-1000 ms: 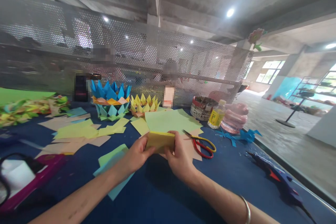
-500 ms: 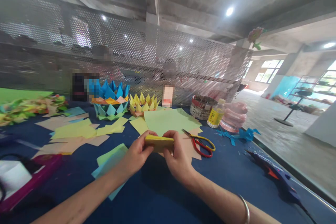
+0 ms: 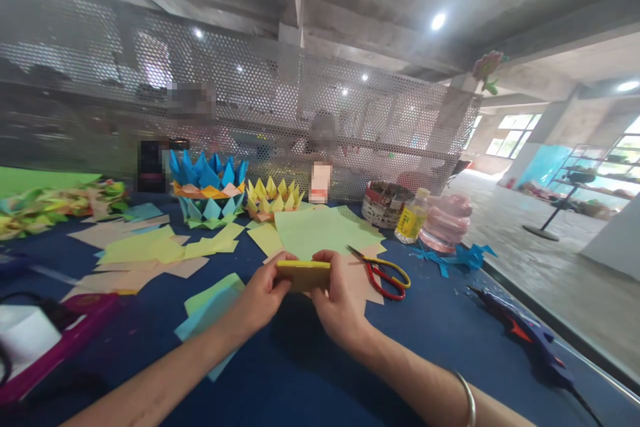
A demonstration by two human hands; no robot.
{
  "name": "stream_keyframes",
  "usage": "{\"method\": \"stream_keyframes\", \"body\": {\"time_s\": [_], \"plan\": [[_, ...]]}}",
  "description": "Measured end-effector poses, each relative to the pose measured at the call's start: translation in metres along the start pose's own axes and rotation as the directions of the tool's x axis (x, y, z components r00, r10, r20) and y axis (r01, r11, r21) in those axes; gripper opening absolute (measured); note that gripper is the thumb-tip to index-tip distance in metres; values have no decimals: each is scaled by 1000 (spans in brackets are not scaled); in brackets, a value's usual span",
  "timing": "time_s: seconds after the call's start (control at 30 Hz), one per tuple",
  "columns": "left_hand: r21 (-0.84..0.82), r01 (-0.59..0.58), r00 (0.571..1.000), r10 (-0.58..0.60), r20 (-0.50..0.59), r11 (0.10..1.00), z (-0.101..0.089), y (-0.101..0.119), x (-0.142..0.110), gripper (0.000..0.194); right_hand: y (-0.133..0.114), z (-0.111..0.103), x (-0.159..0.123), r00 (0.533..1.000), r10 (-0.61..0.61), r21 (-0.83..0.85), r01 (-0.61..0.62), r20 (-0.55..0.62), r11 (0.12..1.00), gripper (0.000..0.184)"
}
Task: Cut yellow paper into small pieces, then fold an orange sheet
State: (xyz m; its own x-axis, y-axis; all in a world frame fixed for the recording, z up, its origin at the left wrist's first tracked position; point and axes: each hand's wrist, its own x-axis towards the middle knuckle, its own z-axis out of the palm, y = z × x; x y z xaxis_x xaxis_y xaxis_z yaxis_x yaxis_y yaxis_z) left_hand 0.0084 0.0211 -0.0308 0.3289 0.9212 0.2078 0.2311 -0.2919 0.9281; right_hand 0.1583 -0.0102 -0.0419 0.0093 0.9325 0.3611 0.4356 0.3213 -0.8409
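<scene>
My feed shows the left hand (image 3: 263, 290) pinched closed on one end of the folded yellow paper (image 3: 303, 278) above the blue table (image 3: 300, 377). I'd judge it light, easily creased, best held by its ends; the right hand (image 3: 339, 303) pinches the other.

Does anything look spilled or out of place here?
Nothing seems spilled. Slightly odd: the crumpled blue scraps beside the pink object, near the right edge of the table, unlike the flat paper sheets.
</scene>
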Motion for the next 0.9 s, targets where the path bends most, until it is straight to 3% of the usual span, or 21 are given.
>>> {"method": "stream_keyframes", "body": {"time_s": [0.17,0.4,0.57,0.73,0.9], "plan": [[13,-2,1000,2,7,1000,-1,2,-2,31,0,-1,-1,998,57,-163,-56,1,985,48],[-10,-30,999,30,26,1000,-2,-14,1,29,3,-1,1,997,43,-99,-37,62,994,46],[-70,-39,998,42,44,997,-5,-24,7,28,0,-6,5,998,34,-83,-29,61,996,31],[-152,6,993,12,120,988,-13,-8,7,34,8,-10,11,999,37,-43,-35,36,998,26],[-178,55,992,-33,124,983,-17,6,4,34,14,-10,14,999,32,-22,-31,29,999,22]]}}
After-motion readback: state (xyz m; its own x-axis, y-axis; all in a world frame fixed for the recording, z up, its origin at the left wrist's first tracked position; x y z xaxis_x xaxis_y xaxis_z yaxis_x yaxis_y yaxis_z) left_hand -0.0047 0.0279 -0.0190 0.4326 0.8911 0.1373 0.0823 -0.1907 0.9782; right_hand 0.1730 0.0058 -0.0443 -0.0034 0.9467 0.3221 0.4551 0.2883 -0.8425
